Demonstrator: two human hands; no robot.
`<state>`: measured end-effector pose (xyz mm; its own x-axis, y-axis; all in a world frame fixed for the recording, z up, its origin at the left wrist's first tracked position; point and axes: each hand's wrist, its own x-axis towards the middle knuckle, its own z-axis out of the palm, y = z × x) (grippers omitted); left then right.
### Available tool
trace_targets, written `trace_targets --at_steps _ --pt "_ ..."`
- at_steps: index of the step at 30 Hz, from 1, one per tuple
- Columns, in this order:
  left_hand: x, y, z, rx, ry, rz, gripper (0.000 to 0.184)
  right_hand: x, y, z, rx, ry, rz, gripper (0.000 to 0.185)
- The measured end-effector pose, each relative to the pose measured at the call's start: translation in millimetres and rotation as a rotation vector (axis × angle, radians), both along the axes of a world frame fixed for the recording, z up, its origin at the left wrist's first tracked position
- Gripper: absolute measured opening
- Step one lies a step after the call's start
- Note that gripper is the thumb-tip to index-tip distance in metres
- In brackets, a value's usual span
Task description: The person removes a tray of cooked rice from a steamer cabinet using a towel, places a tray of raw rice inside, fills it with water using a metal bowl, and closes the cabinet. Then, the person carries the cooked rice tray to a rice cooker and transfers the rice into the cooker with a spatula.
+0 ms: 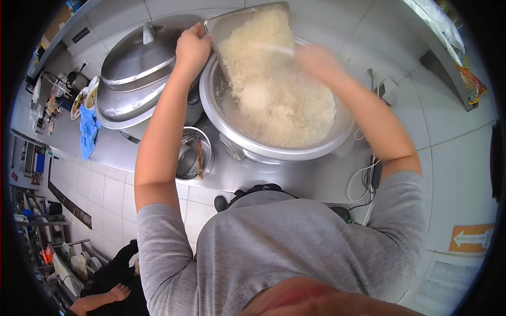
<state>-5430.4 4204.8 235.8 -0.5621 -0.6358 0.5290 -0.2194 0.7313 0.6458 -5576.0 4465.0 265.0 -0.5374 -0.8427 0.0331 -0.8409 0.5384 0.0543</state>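
Note:
Rice (284, 113) lies in a large round metal pot on the steel counter, with the pot's wide rim (226, 131) showing at the left and front. My left hand (193, 46) grips the corner of a rectangular metal pan (213, 27), which is tilted over the pot and holds more rice. Blurred by motion, my right hand (318, 62) is closed on a pale utensil (276, 50) that reaches into the rice of the pan. The utensil's far end is smeared, so its shape is unclear.
Left of the pot stands another large pot under a domed metal lid (138, 55). A small metal container (208, 158) with a brown stick sits in front. A blue cloth (88, 131) hangs at the counter's edge. Cables (354, 181) lie right. A co-worker's hand (120, 292) shows lower left.

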Motion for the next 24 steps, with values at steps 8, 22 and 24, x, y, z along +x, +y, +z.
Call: trace_targets --at_steps 8,22,24 --pt "-15.9 -9.6 11.0 -0.176 -0.009 0.11 0.026 -79.3 -76.5 47.9 0.012 0.499 0.045 0.022" --pt "-26.6 -14.0 5.3 -0.047 0.096 0.064 0.015 -117.4 -75.7 19.6 0.055 -0.129 0.075 0.022" --pt "-26.7 -13.5 5.5 -0.053 0.098 0.06 0.016 -93.2 -69.8 23.9 0.132 -0.159 -0.072 0.021"
